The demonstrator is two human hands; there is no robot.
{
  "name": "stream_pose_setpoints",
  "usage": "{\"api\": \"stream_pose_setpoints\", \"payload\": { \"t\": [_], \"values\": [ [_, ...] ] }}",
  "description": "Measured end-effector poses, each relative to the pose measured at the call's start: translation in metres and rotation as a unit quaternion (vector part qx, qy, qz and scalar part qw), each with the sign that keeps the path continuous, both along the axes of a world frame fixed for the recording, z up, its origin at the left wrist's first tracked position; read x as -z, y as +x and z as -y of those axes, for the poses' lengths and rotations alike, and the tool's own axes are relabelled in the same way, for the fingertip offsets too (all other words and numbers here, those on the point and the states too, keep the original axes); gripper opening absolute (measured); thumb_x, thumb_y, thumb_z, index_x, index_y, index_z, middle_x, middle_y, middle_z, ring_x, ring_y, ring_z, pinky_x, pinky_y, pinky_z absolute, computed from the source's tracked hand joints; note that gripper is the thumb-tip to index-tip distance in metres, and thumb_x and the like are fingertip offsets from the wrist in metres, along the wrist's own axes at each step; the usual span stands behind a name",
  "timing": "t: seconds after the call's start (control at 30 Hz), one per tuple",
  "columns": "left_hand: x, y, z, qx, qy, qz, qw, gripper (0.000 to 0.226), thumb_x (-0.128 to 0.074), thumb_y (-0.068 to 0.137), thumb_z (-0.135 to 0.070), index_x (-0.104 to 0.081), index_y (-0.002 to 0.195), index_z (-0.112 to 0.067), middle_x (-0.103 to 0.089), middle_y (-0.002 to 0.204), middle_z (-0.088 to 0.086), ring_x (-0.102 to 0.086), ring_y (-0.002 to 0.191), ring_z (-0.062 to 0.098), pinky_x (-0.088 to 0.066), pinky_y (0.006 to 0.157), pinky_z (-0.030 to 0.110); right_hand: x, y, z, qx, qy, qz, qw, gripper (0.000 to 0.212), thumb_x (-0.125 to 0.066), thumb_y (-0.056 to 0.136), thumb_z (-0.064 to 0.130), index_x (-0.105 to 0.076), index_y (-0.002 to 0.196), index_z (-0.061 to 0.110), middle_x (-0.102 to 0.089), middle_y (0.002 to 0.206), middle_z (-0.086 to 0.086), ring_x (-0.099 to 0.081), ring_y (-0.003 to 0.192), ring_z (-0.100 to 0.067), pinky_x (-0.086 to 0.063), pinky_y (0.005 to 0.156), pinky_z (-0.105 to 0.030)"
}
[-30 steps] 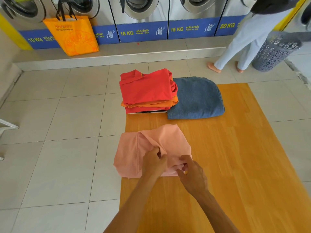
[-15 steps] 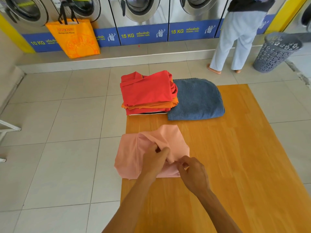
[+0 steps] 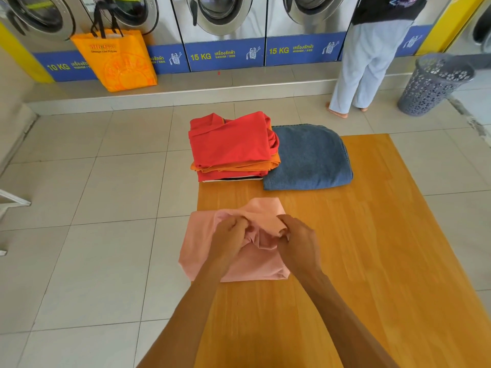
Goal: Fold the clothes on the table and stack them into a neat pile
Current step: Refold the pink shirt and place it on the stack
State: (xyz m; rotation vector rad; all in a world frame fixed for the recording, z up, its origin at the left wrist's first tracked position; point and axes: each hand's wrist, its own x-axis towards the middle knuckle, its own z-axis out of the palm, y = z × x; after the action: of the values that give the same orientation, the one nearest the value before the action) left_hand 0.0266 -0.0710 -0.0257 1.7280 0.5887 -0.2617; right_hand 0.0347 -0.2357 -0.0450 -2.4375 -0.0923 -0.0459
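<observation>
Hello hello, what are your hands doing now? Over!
Left hand and right hand both gripping pink shirt. Half folded. Red pile waiting behind. Nothing blocking.

This is a self-service laundrette. A row of front-loading washing machines (image 3: 223, 17) with round steel-rimmed doors lines the far wall on a raised tiled step, and blue panels (image 3: 224, 55) beneath the doors give load sizes — "10 KG", "15 KG" — beside a small washer pictogram. An orange shopping bag (image 3: 117, 59) stands on the step against one machine. A person in pale trousers (image 3: 364, 67) stands barefoot facing another machine, a grey perforated laundry basket (image 3: 433, 83) just beside them. The floor is pale tile, and a wooden bench (image 3: 385, 248) carries folded clothes (image 3: 233, 147) — a customers' folding surface.
</observation>
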Motion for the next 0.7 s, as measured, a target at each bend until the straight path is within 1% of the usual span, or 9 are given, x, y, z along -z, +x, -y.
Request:
{"api": "stream_pose_setpoints", "payload": {
  "t": [0.07,0.13,0.2,0.3,0.43,0.5,0.57,0.67,0.7],
  "values": [
    [0.024,-0.004,-0.014,0.017,0.160,-0.024,0.987,0.022,-0.051,0.096,-0.029,-0.067,0.099,-0.014,-0.070,0.090,0.002,-0.064,0.083,0.019,-0.049,0.069,0.027,-0.009,0.009,0.002,0.014,0.040,-0.010,0.999,0.035,-0.058,0.080,0.000,-0.072,0.104,0.022,-0.072,0.079,0.004,-0.065,0.067,-0.017,-0.053,0.054,-0.036],
    [0.043,-0.010,-0.019,0.078,0.224,-0.040,0.971,0.027,-0.062,0.089,-0.034,-0.062,0.103,-0.012,-0.066,0.092,0.001,-0.061,0.081,0.017,-0.047,0.064,0.023,-0.014,0.015,0.004,0.022,0.064,-0.024,0.997,0.032,-0.055,0.083,0.000,-0.071,0.099,0.022,-0.072,0.076,0.005,-0.064,0.064,-0.017,-0.049,0.050,-0.034],
    [0.058,-0.017,-0.015,0.143,0.292,-0.025,0.945,0.043,-0.068,0.082,-0.040,-0.056,0.114,-0.015,-0.061,0.104,0.000,-0.058,0.092,0.019,-0.052,0.077,0.030,-0.014,0.019,0.006,0.024,0.065,-0.031,0.997,0.032,-0.055,0.084,0.001,-0.071,0.101,0.022,-0.073,0.077,0.004,-0.063,0.064,-0.018,-0.045,0.048,-0.030],
    [0.068,-0.024,-0.001,0.172,0.378,0.010,0.910,0.045,-0.067,0.084,-0.036,-0.049,0.121,-0.019,-0.052,0.115,0.002,-0.050,0.107,0.022,-0.049,0.091,0.036,-0.012,0.016,0.004,0.021,0.063,-0.056,0.996,0.031,-0.057,0.086,0.003,-0.067,0.108,0.022,-0.070,0.075,0.005,-0.062,0.063,-0.015,-0.038,0.047,-0.024],
    [0.074,-0.015,0.000,0.140,0.395,0.026,0.908,0.028,-0.058,0.094,-0.036,-0.054,0.118,-0.022,-0.059,0.109,-0.003,-0.056,0.099,0.019,-0.053,0.083,0.031,-0.009,0.006,0.001,0.006,0.059,-0.094,0.994,0.032,-0.056,0.086,0.006,-0.063,0.112,0.024,-0.074,0.085,0.004,-0.067,0.069,-0.018,-0.044,0.048,-0.027],
    [0.076,-0.008,-0.007,0.117,0.375,0.032,0.919,0.008,-0.049,0.101,-0.030,-0.056,0.104,-0.026,-0.062,0.092,-0.010,-0.060,0.085,0.014,-0.049,0.064,0.017,-0.008,0.003,0.002,0.006,0.055,-0.095,0.994,0.031,-0.056,0.087,0.005,-0.063,0.110,0.023,-0.072,0.081,0.006,-0.066,0.066,-0.016,-0.041,0.046,-0.026],
    [0.071,-0.002,-0.012,0.113,0.380,0.030,0.918,0.015,-0.045,0.103,-0.025,-0.053,0.090,-0.029,-0.055,0.076,-0.017,-0.057,0.074,0.011,-0.034,0.048,0.013,-0.007,0.001,0.003,0.016,0.056,-0.093,0.994,0.026,-0.057,0.089,0.006,-0.063,0.108,0.023,-0.067,0.071,0.009,-0.062,0.060,-0.012,-0.041,0.043,-0.028],
    [0.069,0.004,-0.017,0.145,0.390,0.095,0.904,0.008,-0.058,0.094,-0.030,-0.060,0.097,-0.023,-0.063,0.087,-0.011,-0.060,0.080,0.014,-0.047,0.059,0.017,-0.008,0.004,0.003,0.029,0.076,-0.097,0.992,0.017,-0.060,0.093,0.017,-0.061,0.108,0.025,-0.066,0.069,0.010,-0.064,0.061,-0.010,-0.048,0.048,-0.036],
    [0.070,0.005,-0.015,0.163,0.397,0.107,0.897,0.021,-0.062,0.090,-0.038,-0.062,0.101,-0.021,-0.065,0.093,-0.008,-0.061,0.084,0.015,-0.052,0.065,0.024,-0.010,0.005,0.003,0.031,0.085,-0.096,0.991,0.013,-0.060,0.095,0.022,-0.061,0.107,0.025,-0.067,0.070,0.009,-0.064,0.062,-0.011,-0.050,0.050,-0.038]
  ]
}}
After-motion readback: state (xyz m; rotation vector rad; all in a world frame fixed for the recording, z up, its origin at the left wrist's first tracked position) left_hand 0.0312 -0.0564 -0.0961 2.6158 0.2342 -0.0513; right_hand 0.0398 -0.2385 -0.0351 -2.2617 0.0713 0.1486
